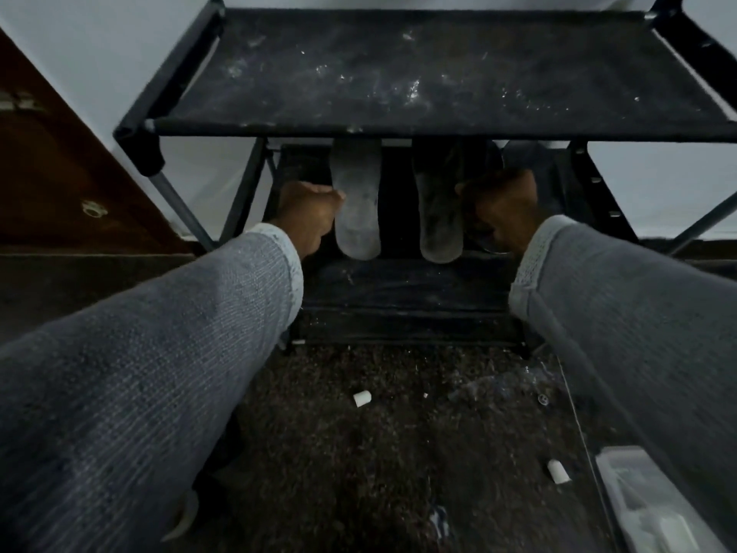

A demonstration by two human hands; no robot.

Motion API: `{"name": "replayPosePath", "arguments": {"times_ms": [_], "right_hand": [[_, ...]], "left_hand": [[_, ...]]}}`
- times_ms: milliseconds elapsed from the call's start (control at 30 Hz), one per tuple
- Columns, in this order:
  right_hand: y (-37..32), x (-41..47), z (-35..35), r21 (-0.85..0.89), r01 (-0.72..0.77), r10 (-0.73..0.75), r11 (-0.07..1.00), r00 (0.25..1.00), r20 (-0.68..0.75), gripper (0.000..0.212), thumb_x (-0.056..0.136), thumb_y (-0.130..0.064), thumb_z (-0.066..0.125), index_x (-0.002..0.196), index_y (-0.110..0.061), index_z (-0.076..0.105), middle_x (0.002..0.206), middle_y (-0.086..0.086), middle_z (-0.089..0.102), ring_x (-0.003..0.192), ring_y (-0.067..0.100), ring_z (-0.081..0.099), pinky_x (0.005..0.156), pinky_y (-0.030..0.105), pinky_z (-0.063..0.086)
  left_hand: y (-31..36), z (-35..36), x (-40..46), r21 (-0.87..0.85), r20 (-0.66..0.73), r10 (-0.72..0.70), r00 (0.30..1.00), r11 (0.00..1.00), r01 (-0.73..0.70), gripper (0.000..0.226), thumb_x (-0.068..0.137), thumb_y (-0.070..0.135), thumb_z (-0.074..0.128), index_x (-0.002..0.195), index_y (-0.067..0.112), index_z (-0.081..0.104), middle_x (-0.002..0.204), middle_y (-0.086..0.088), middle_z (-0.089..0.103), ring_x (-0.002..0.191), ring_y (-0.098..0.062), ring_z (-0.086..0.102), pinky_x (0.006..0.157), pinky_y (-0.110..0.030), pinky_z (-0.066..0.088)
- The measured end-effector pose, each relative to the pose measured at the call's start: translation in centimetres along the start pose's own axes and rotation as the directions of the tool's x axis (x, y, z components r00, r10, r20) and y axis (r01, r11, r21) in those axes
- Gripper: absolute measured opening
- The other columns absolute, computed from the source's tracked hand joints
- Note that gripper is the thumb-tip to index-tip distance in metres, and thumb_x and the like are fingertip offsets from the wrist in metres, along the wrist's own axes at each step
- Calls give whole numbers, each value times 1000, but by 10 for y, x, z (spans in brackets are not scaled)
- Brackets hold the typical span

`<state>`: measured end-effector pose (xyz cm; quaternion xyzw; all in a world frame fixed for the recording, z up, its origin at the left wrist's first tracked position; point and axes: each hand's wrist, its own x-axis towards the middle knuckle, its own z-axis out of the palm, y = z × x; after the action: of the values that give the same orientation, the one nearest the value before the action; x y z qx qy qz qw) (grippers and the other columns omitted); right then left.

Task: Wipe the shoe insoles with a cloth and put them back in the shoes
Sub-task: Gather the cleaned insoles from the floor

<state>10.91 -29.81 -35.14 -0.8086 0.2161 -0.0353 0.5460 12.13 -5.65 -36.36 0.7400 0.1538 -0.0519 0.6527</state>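
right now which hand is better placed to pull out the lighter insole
Left. The left hand is right against the lighter insole at its left edge, under the shelf. The right hand sits by the darker insole, further off.

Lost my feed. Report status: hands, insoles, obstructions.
Left hand grips pale insole; right hand at darker insole, grip unclear. Both under rack's top shelf. No cloth seen.

dusty black shoe rack [438, 73], dark carpet [359, 453], brown door [60, 173], white caps [361, 398]

Grey knit sleeves [139, 373] (paler cuffs)
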Motion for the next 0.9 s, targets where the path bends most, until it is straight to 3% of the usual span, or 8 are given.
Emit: {"name": "replayPosePath", "arguments": {"times_ms": [167,300,433,600,667,833,900], "right_hand": [[6,20,10,-80,35,-34,996,999,13,40,82,-20,68,118,-5,60,116,16,64,105,32,63,90,46,53],[8,25,16,-285,82,-79,955,997,23,46,82,-36,68,121,-14,56,115,8,63,106,27,61,90,38,52],[15,26,17,-189,24,-26,982,1000,-9,49,80,-31,72,121,-9,58,118,11,64,108,29,61,93,41,52],[25,24,20,-90,-104,98,991,993,-68,58,67,-35,84,116,-9,63,113,8,67,102,24,65,87,39,56],[25,23,21,-77,-95,88,993,993,-83,54,68,-33,84,112,-9,65,111,8,67,102,24,65,87,39,56],[25,19,24,-70,-82,74,994,991,-112,51,66,-35,84,107,-9,68,109,9,69,100,24,65,87,39,56],[26,21,25,-61,-91,83,994,989,-120,54,62,-39,86,104,-10,70,106,8,70,97,25,67,84,40,57]], "left_hand": [[-7,11,24,45,-18,-23,1000,999,24,10,90,10,66,80,12,66,109,-15,69,105,-30,66,96,-44,53],[-17,14,33,74,-4,-59,998,996,59,12,90,13,66,79,11,65,110,-15,69,105,-29,66,97,-42,53],[-26,15,37,78,-42,-72,996,994,76,9,87,15,70,84,7,66,107,-12,69,101,-26,67,93,-40,54],[-24,12,34,76,-33,-69,997,995,71,42,78,21,75,111,-3,66,109,-14,70,98,-27,69,90,-43,57],[-22,13,33,75,-32,-69,997,995,72,42,80,22,75,114,-2,65,110,-12,70,98,-25,69,90,-41,57],[-22,22,29,97,-47,-52,998,994,56,13,90,16,68,90,3,65,105,-13,69,98,-25,68,89,-38,56],[-24,23,28,93,-52,-44,998,994,49,12,90,15,67,84,6,64,106,-15,69,99,-27,68,88,-38,57]]}}
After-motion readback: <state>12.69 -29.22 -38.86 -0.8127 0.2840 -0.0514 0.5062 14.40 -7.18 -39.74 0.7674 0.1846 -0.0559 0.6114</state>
